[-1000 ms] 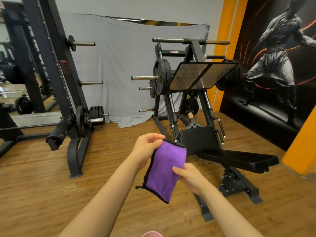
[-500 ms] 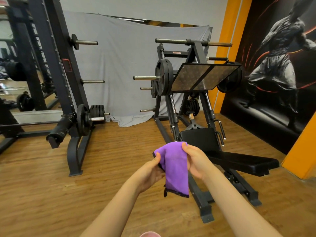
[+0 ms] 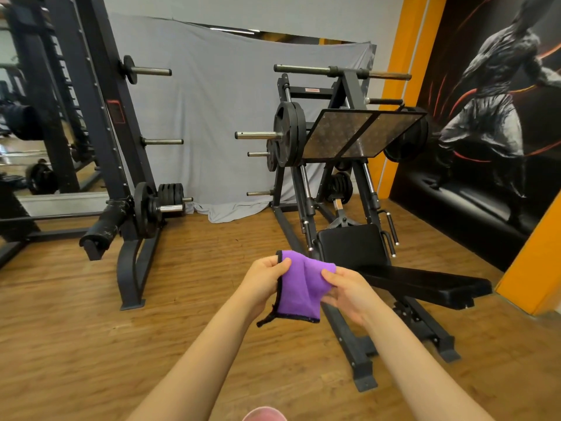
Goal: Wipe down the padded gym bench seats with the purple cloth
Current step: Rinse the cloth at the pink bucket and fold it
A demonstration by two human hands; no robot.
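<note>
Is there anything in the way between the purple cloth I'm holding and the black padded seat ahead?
Nothing visible. Both hands, left and right, hold the purple cloth in the air, and the black padded seat lies just beyond it, bare on top.

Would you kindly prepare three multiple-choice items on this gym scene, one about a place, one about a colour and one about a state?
1. Where is the cloth?
A. on the floor
B. held up between both hands
C. draped over the bench

2. What colour is the padded bench?
A. black
B. red
C. blue

3. What is the state of the wiping?
A. under way
B. not yet begun
C. cloth set aside

Answers: 1 B, the left hand and right hand both pinch it in the air. 2 A, both its pads are black. 3 B, the cloth is clear of the pads.
</note>
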